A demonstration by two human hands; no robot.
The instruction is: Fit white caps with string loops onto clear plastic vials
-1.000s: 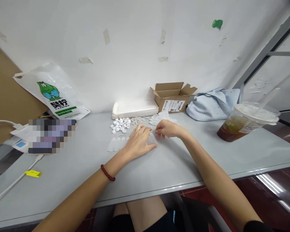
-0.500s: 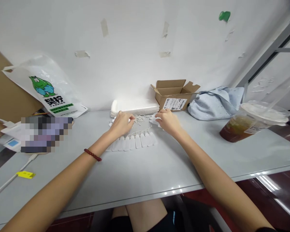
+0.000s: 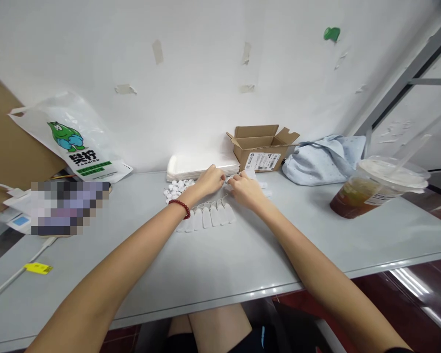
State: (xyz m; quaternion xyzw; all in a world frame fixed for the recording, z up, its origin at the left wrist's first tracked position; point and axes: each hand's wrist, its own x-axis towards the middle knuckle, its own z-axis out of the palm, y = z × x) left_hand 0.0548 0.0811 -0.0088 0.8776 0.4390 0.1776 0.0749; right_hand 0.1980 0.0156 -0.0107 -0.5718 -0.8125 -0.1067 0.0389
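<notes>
My left hand [image 3: 211,180] and my right hand [image 3: 245,190] come close together over the desk, fingers pinched. Whatever the fingertips hold is too small and covered to make out. Just beyond my right hand lie translucent white pieces [image 3: 267,191], partly hidden by it. Beneath my left wrist, a row of flat translucent tags [image 3: 206,218] with thin cord loops [image 3: 216,201] lies on the desk. A heap of small white round pieces [image 3: 180,185] sits left of my left hand, partly covered by the forearm.
White trays [image 3: 191,166] are stacked against the wall, beside an open cardboard box [image 3: 259,147]. A light blue cloth bag [image 3: 319,162] and a lidded plastic cup of drink [image 3: 353,193] stand right. Left are a plastic bag [image 3: 91,137], a blurred-out object [image 3: 71,208] and a white cable [image 3: 12,279].
My left hand has moved right toward my right hand, uncovering the heap of white round pieces. My right hand has shifted slightly left and lower, its fingers drawn together. The view has tilted slightly.
</notes>
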